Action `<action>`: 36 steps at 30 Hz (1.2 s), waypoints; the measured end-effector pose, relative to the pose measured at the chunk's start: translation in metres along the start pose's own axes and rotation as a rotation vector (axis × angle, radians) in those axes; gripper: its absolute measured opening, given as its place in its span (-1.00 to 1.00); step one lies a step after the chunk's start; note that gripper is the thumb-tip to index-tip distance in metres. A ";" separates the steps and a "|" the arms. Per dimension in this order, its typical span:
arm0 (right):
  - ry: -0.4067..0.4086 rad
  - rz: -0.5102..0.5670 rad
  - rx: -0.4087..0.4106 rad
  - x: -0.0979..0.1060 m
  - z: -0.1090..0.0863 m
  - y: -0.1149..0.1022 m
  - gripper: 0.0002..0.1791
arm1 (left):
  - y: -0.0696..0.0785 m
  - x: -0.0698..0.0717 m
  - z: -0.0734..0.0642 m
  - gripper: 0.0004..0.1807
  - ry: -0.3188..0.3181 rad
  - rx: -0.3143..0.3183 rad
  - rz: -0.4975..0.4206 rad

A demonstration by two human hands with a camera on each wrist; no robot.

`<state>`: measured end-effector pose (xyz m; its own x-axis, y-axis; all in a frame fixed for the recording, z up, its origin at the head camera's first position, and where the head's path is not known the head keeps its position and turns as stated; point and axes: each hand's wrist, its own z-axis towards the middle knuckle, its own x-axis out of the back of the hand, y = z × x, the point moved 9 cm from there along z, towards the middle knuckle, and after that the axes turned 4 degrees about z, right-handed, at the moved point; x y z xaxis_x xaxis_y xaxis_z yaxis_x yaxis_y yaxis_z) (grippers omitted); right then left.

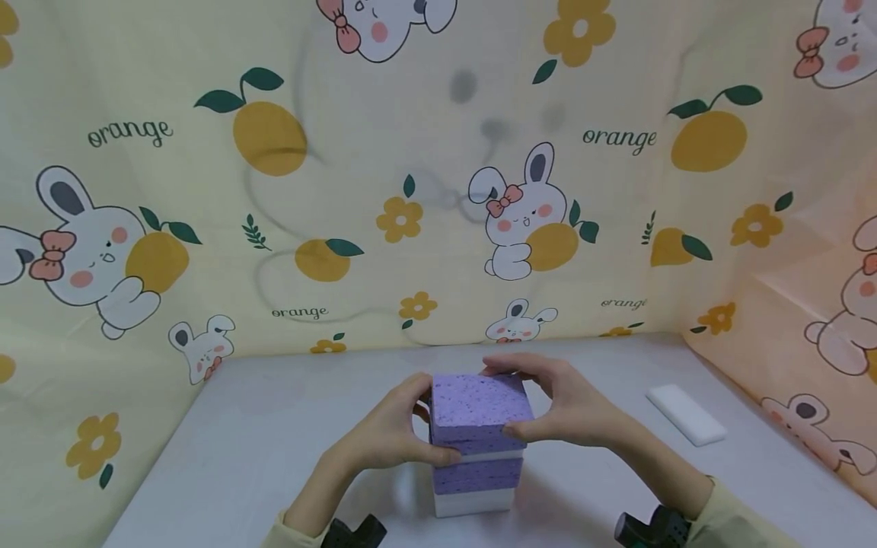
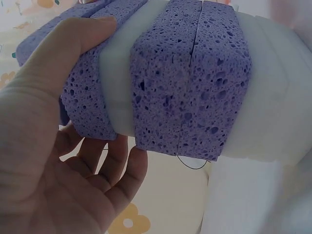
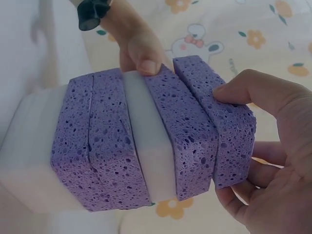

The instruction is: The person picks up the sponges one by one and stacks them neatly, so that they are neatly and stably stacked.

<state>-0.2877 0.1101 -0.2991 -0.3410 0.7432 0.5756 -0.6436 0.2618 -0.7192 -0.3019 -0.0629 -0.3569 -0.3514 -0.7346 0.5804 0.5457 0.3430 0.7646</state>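
A stack of purple and white sponges stands on the table between both hands. At its base are white sponges [image 3: 34, 146], with two purple sponges [image 3: 105, 146] above them. Over those lies one white sponge [image 3: 151, 141], then two more purple ones. My right hand [image 1: 572, 407] grips the top purple sponge [image 1: 479, 399], thumb on the near side and fingers behind. That sponge sits slightly askew over the purple sponge [image 3: 183, 136] below it. From the left, my left hand [image 1: 384, 426] holds the upper stack, its thumb on the second purple sponge and its fingers around the back.
A loose white sponge [image 1: 685, 415] lies flat on the white table [image 1: 274, 434] to the right. Behind and at the sides hangs a cloth [image 1: 425, 274] printed with rabbits and oranges. Both wrists carry a black device.
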 end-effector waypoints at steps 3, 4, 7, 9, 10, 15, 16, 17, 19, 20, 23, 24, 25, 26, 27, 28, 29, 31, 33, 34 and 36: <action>-0.007 -0.017 -0.007 -0.002 0.001 0.003 -0.19 | -0.001 0.000 0.000 -0.24 -0.002 0.015 0.011; -0.010 -0.021 -0.011 -0.003 0.001 0.004 -0.19 | -0.002 0.000 0.000 -0.24 -0.003 0.019 0.014; -0.016 -0.027 -0.025 -0.004 0.002 0.006 -0.20 | -0.002 0.000 0.000 -0.25 -0.003 0.031 0.023; -0.023 -0.031 -0.035 -0.004 0.001 0.007 -0.21 | -0.002 -0.001 0.000 -0.26 -0.002 0.036 0.028; -0.028 -0.033 -0.039 -0.003 0.002 0.007 -0.21 | -0.001 -0.001 0.001 -0.26 -0.002 0.038 0.031; -0.039 -0.022 -0.062 -0.001 0.001 0.010 -0.23 | 0.002 -0.002 0.001 -0.27 0.010 0.027 0.048; -0.040 -0.017 -0.067 -0.001 0.001 0.011 -0.23 | 0.002 -0.002 0.001 -0.27 0.012 0.024 0.050; -0.040 -0.015 -0.073 -0.001 0.001 0.011 -0.23 | 0.003 -0.002 0.001 -0.27 0.014 0.019 0.052; -0.040 -0.014 -0.084 0.000 0.000 0.012 -0.24 | 0.003 -0.002 0.001 -0.27 0.018 0.010 0.048; -0.041 -0.015 -0.084 -0.001 0.000 0.012 -0.24 | 0.004 -0.002 0.001 -0.28 0.020 0.006 0.047; -0.045 -0.021 -0.079 -0.001 0.001 0.012 -0.24 | 0.004 -0.001 0.001 -0.29 0.030 -0.010 0.044; -0.047 -0.023 -0.078 -0.001 0.001 0.012 -0.23 | 0.004 -0.001 0.001 -0.29 0.034 -0.016 0.044; -0.049 -0.026 -0.077 -0.001 0.001 0.012 -0.23 | 0.004 -0.001 0.001 -0.30 0.040 -0.023 0.044; -0.050 -0.029 -0.080 -0.001 0.001 0.012 -0.23 | 0.004 -0.001 0.001 -0.31 0.044 -0.028 0.043; -0.052 -0.032 -0.085 -0.001 0.001 0.012 -0.24 | 0.004 0.000 0.001 -0.31 0.048 -0.033 0.041; -0.052 -0.037 -0.090 0.000 0.001 0.012 -0.24 | 0.004 0.000 0.002 -0.31 0.052 -0.037 0.039; -0.052 -0.042 -0.097 0.000 0.000 0.013 -0.24 | 0.004 0.000 0.002 -0.32 0.055 -0.038 0.037; -0.051 -0.047 -0.112 0.000 0.000 0.014 -0.25 | 0.004 0.000 0.002 -0.32 0.059 -0.035 0.034; -0.049 -0.048 -0.118 -0.001 -0.002 0.013 -0.27 | 0.003 0.000 0.002 -0.33 0.062 -0.026 0.035; -0.045 -0.047 -0.115 -0.002 -0.003 0.012 -0.29 | 0.003 0.000 0.002 -0.33 0.064 -0.021 0.037; -0.032 -0.050 -0.097 -0.003 -0.005 0.009 -0.31 | 0.003 0.000 0.002 -0.34 0.066 -0.017 0.040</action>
<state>-0.2894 0.1132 -0.3095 -0.3334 0.7080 0.6226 -0.5912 0.3574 -0.7230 -0.3015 -0.0611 -0.3537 -0.2781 -0.7578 0.5902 0.5717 0.3632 0.7357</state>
